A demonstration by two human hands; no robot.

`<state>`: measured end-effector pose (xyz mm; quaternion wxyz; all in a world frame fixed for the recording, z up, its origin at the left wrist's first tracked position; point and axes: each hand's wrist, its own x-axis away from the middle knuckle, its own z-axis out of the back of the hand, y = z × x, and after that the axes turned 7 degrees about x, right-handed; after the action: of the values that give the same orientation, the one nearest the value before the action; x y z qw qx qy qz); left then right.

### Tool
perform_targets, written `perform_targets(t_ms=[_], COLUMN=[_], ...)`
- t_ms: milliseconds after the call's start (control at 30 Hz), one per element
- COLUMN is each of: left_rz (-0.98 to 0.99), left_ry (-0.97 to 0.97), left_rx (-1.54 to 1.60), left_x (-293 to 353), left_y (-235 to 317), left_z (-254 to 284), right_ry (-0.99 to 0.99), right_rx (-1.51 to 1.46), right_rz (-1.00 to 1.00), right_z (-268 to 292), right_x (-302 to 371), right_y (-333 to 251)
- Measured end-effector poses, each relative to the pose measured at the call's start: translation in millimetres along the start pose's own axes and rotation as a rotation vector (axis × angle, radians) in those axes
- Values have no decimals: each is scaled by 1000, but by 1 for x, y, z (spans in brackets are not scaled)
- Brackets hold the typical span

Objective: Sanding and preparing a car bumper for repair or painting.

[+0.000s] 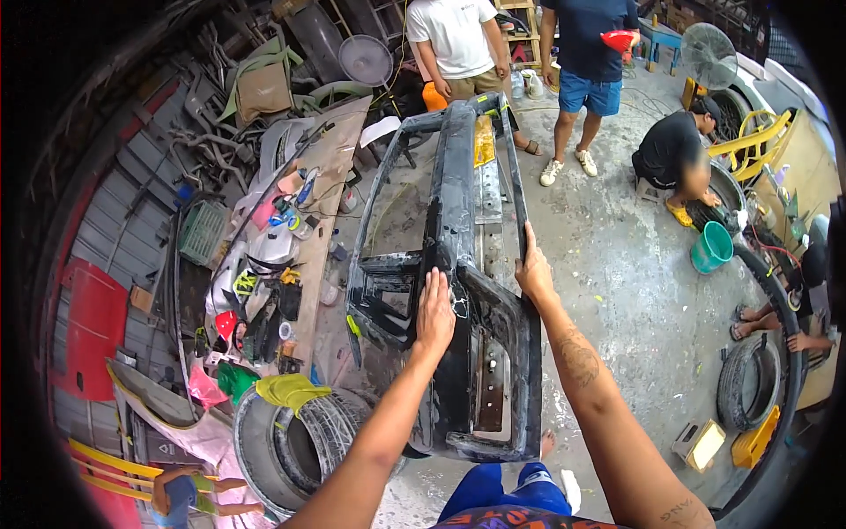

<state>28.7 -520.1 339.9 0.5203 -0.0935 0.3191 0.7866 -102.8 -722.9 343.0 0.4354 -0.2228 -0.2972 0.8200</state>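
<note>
The grey concrete floor (pixel 634 291) spreads beneath everything. A long, open-framed vehicle body panel (pixel 454 194), patchy black and grey, lies lengthwise in the middle, directly before the person; its near end reaches toward the blue-clad legs. Left of it stretches a cluttered table (pixel 330 159). Beyond the panel's far end stand a person in a white shirt (pixel 451 40) and another in a navy shirt (pixel 590 44); a third person in black (pixel 671 145) crouches at the right. Tyres (pixel 330 421) sit at lower left, with a yellow cloth (pixel 291 392) draped over them. A teal bucket (pixel 711 247) stands on the right. The left hand (pixel 435 310) rests flat on the panel's black central section, fingers extended; the right hand (pixel 533 269) grips its right edge.
</note>
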Motion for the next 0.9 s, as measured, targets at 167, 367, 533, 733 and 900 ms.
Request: perform_targets(t_ms=[167,367,533,733,900], left_rz=[33,20,60,77,23], left_ry=[-21,1,-33,64,44], left_rx=[38,45,-1,42,-29], left_x=[-8,-25,24,3,-6], left_y=[3,-14,12,7,6], left_z=[1,13,6,1,8], right_ry=[30,71,57,58,-37], right_rx=[-4,-27,8,-22,-11], right_rz=[61,155,139,102,14], right_z=[-7,-6,-4,-8,0], right_x=[2,1,1,2,-2], right_y=[7,-2,15,8,-4])
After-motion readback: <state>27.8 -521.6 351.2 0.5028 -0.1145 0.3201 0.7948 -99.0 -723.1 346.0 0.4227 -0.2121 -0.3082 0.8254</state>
